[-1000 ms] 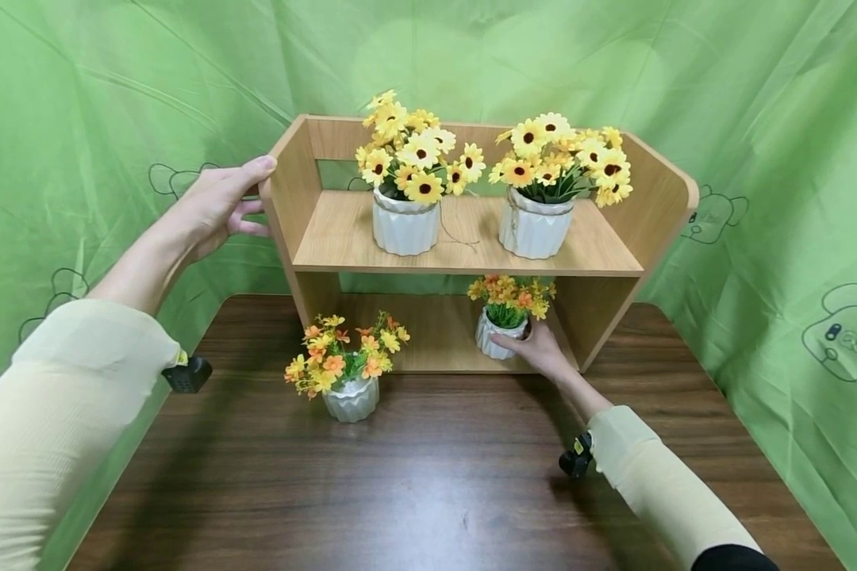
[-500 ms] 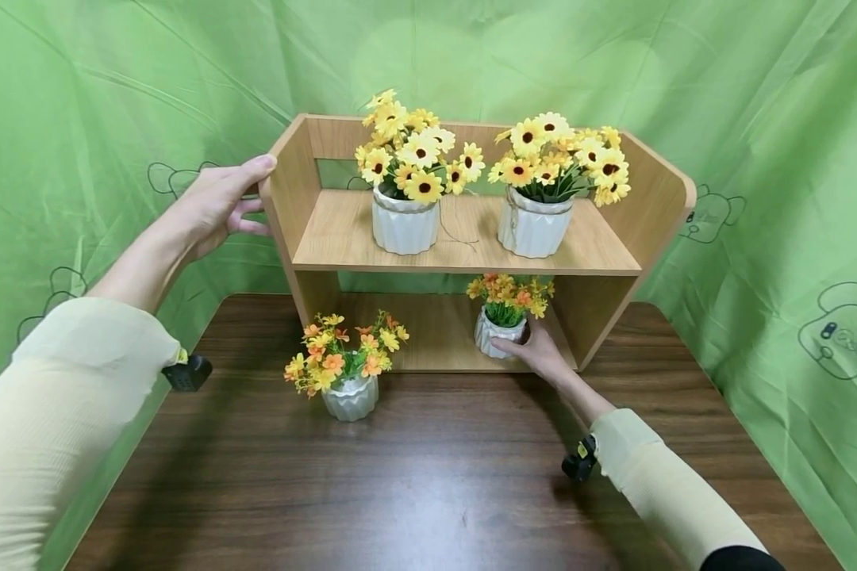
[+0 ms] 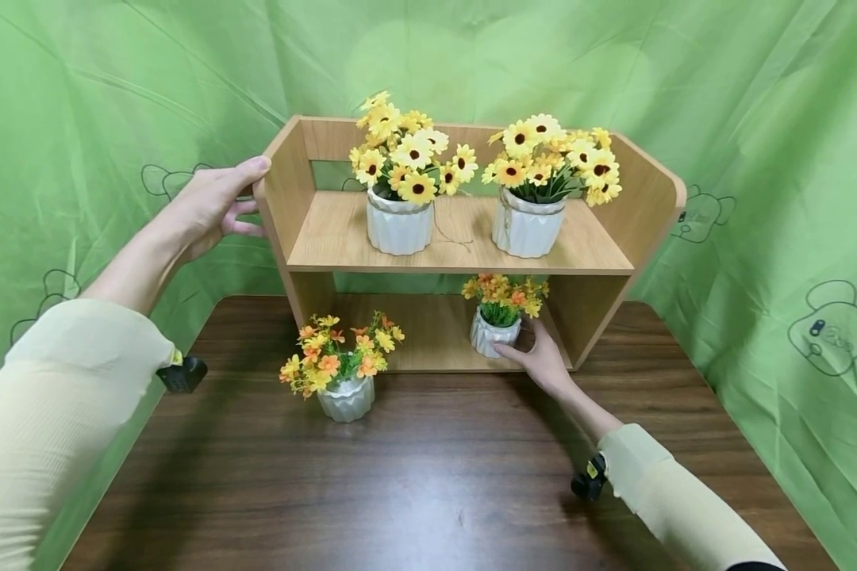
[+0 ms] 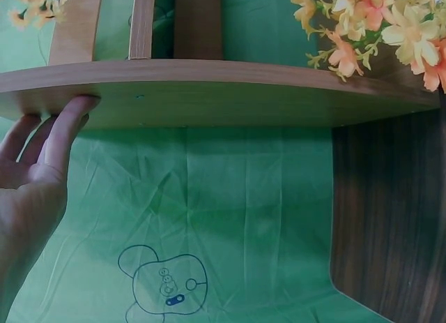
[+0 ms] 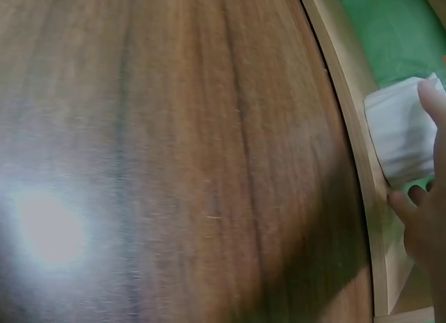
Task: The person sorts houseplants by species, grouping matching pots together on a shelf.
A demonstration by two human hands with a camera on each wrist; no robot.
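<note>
My left hand (image 3: 210,208) rests against the outer left side of a two-tier wooden shelf (image 3: 464,268); in the left wrist view its fingers (image 4: 68,131) touch the side panel. On the lower tier, toward the right, stands a small white pot with orange and yellow flowers (image 3: 487,337). My right hand (image 3: 544,358) is at that pot's right side, thumb at its front and the other fingers spread away from it. In the right wrist view the white pot (image 5: 398,131) shows between thumb and fingers. A similar flower pot (image 3: 347,398) stands on the table before the shelf's left part.
Two white pots of yellow daisies stand on the upper tier, a left one (image 3: 400,226) and a right one (image 3: 528,228). The dark wooden table (image 3: 371,492) extends in front of the shelf. A green curtain (image 3: 757,119) hangs behind and at the sides.
My right hand has loosened and drawn slightly away from the pot on the lower tier, which stays in place. The left hand keeps its place on the shelf. The view shifts slightly.
</note>
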